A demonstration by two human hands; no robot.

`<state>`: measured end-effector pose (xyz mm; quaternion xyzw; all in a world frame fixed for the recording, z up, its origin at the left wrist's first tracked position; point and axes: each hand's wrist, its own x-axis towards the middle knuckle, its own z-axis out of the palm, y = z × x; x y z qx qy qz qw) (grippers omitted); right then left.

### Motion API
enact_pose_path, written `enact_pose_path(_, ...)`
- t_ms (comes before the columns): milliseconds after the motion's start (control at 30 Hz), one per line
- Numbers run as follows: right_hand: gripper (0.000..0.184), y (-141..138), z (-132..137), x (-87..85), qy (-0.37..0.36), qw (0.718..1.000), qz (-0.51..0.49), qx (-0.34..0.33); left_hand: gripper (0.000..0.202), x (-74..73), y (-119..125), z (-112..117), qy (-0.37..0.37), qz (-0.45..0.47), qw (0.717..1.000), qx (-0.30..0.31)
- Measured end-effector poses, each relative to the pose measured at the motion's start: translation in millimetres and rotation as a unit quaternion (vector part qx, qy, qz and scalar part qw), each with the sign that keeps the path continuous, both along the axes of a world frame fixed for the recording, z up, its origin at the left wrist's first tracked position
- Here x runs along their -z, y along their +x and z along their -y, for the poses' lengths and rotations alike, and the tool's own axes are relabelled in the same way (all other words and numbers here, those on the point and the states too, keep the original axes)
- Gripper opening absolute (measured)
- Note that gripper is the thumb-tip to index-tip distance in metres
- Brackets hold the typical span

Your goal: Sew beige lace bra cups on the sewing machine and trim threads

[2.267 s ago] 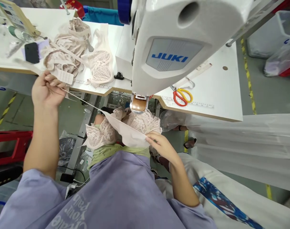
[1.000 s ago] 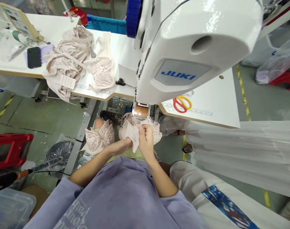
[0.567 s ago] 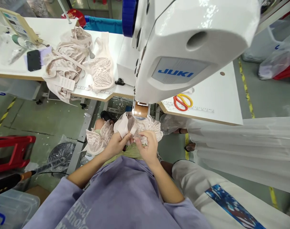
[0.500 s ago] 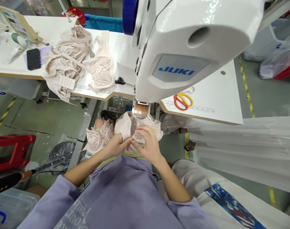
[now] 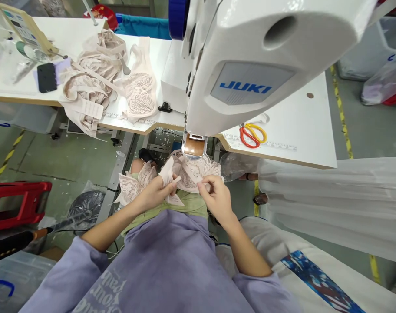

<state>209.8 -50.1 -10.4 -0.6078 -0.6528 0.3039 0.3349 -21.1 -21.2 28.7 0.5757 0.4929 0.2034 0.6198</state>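
Observation:
A pale pink lace bra [image 5: 188, 180] lies over my lap, just below the head of the white sewing machine [image 5: 256, 84]. My left hand [image 5: 158, 191] is closed on a smooth fabric part of it, with a narrow strip end poking out past the thumb. To the right, my right hand [image 5: 214, 193] pinches a pale strip at the bra's edge between thumb and fingers. The two hands are a short way apart. Another lace cup [image 5: 130, 188] rests on my left thigh, beside my left wrist. The machine's needle area is hidden behind its front.
On the table's left part lie a heap of pale bras [image 5: 90, 82], a single lace cup [image 5: 139, 93] and a black phone [image 5: 47, 78]. Red and yellow scissors [image 5: 252, 135] lie right of the machine. A red stool [image 5: 20, 204] stands on the floor at left.
My right hand has moved right, away from my left, drawing out a strip of the bra. My left hand has shifted slightly left, still gripping fabric. The view has turned a little.

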Motion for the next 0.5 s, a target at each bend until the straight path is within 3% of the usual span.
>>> enact_pose_path(67, 0.013, -1, 4, 0.2, 0.022, 0.998, -0.016, 0.047, 0.036, 2.1, 1, -2, -0.027, 0.039, 0.999, -0.021)
enact_pose_path(267, 0.016, -26, 13, -11.9, 0.082, 0.996, -0.036, -0.002, 0.035, 15.2, 19, 7, -0.104, 0.127, 0.968, -0.19)
enact_pose_path(500, 0.018, -43, 6, -12.2, 0.063, 0.996, -0.053, 0.027, 0.031, 14.0, 32, 17, -0.075, 0.12, 0.963, -0.229)
